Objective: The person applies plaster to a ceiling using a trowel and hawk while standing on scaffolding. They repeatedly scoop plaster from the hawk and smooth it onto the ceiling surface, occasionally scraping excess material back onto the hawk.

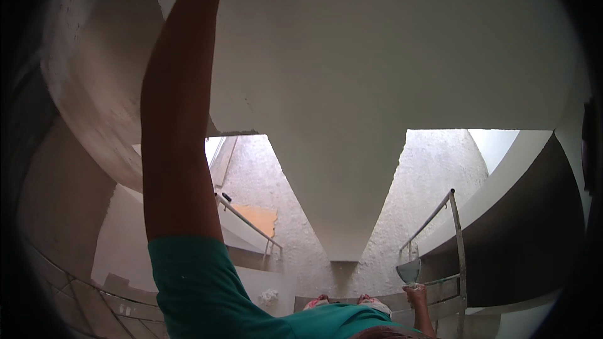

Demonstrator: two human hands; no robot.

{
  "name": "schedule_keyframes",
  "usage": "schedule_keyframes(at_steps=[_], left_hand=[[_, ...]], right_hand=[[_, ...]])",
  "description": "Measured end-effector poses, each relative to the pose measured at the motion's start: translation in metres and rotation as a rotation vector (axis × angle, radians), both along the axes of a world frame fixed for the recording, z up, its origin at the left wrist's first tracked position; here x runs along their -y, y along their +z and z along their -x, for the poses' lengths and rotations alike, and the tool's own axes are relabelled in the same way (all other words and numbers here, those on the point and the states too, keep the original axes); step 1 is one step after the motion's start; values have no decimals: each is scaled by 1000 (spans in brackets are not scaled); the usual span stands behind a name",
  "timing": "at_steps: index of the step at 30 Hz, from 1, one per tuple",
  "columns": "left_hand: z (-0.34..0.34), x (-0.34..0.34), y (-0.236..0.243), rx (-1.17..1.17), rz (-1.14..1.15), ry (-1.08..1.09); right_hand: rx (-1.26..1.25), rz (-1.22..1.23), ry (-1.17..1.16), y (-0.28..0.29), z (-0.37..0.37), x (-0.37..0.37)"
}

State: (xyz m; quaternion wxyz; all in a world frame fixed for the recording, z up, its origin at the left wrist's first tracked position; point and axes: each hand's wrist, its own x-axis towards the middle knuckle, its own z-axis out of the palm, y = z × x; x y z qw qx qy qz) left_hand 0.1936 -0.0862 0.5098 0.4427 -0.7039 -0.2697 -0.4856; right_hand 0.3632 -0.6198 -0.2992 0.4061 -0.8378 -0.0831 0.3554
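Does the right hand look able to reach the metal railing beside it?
Probably yes: the right hand is close to the metal railing, with nothing visibly blocking, though it grips a scraper.

metal railing [457,232], right | rough whitish surface [440,163], brightly lit | dark area [521,226], far right | orange patch [257,218], left

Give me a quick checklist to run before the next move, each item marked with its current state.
1. Right hand gripping the scraper: ok.
2. Scraper blade raised above the right hand: ok.
3. Left hand in view: not ok; the raised left arm runs out of the top edge.
4. Scraper clear of the metal railing beside it: cannot tell; they overlap in this view.
5. Footing secure: cannot tell; the green shirt hides much below.
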Motion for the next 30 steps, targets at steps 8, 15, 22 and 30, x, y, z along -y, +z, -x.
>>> schedule_keyframes(at_steps=[8, 15, 22, 30], left_hand=[[-5, 11, -136, -129, 240, 47], [13, -1, -363, -120, 279, -8], [65, 2, -486, -169, 469, -81], [98, -18, -283, -32, 280, -13]], right_hand=[[132, 90, 46, -15, -16, 22], [159, 99, 116, 14, -26, 11], [183, 148, 128, 18, -26, 10], [44, 186, 60, 29, -9, 4]])
